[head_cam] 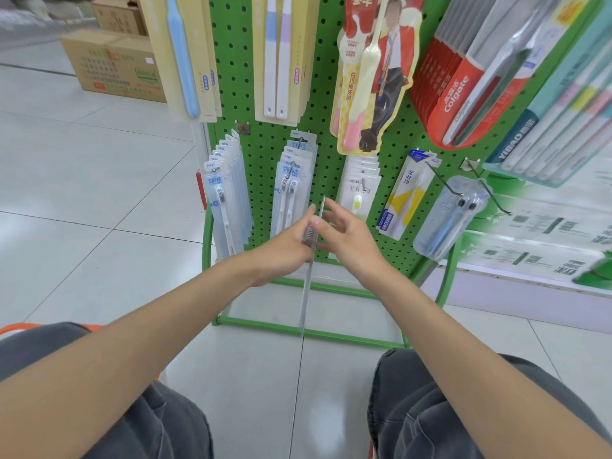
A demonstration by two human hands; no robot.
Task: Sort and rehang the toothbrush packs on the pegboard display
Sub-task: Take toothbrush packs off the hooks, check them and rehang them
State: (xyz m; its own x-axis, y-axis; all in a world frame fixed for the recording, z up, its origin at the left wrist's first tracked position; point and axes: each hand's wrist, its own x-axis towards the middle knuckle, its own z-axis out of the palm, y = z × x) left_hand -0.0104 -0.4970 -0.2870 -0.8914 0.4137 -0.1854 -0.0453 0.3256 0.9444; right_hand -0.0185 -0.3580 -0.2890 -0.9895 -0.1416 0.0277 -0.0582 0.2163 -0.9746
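Pegboard (263,154) mostly hung; our left hand (288,250) pinches one unhung pack (309,286), right hand (351,236) seemingly spread wide beside it.

Shop: pegboard display (265,150) of toothbrush packs (228,197)

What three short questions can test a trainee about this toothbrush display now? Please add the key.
1. True or false: the left hand holds nothing.
2. The pegboard is: A red, B green, C blue.
3. Which brand name stands on the red packs at the upper right?
Key: 1 false, it grips a toothbrush pack; 2 B; 3 Colgate.
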